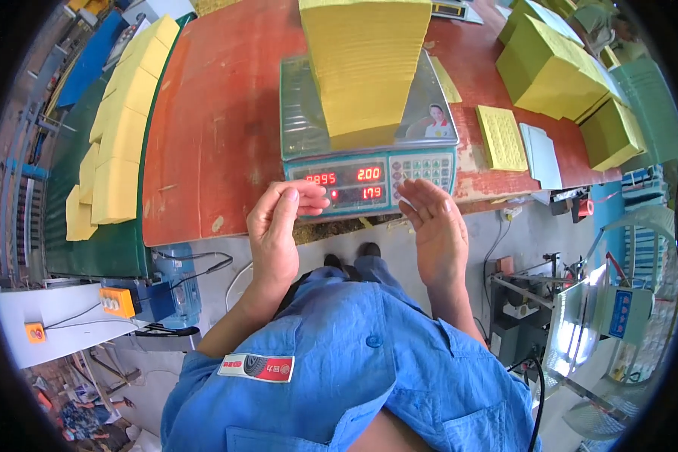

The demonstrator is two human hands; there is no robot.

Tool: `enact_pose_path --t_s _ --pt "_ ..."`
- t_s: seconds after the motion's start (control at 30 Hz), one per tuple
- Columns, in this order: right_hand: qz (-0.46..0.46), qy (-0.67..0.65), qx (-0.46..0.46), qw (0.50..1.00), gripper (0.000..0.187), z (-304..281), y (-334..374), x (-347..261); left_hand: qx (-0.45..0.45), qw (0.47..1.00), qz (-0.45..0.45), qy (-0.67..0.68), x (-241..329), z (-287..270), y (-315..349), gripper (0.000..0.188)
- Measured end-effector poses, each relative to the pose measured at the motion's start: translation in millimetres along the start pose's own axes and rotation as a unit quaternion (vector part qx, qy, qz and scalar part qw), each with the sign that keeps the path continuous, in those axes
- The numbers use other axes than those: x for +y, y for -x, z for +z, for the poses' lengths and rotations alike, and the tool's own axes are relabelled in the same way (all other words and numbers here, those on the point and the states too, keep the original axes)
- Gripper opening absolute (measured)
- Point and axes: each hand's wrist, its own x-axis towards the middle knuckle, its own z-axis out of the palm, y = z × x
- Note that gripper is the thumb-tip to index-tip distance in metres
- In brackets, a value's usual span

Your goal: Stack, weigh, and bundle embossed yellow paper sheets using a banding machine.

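A digital scale (pixel 422 162) with red lit digits and a keypad sits at the front of the red table. On its pan stands a tall stack of yellow paper sheets (pixel 361 68). My left hand (pixel 274 230) hovers before the scale's display, thumb up and fingers loosely bent, holding nothing. Before the keypad my right hand (pixel 438 233) is raised with its fingers stretched out and nothing in them. Neither hand reaches the yellow stack.
Yellow stacks (pixel 120 151) line a green surface (pixel 60 248) at left. More yellow blocks (pixel 550 68), a thin yellow stack (pixel 502 139) and white sheets (pixel 540 156) lie right on the red table (pixel 203 113). A metal-framed machine (pixel 527 294) stands at lower right; orange switch boxes (pixel 117 303) lower left.
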Motion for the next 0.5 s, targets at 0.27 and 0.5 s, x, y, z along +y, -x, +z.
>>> enact_pose_path --t_s 0.27,0.5 --pt "-0.018 0.038 -0.039 0.998 0.039 2 -37 -19 0.062 0.992 0.099 -0.053 36 7 -56 0.033" --pt "-0.142 0.100 -0.105 0.979 0.033 23 -112 -68 0.062 0.986 0.083 0.127 79 25 -158 0.041"
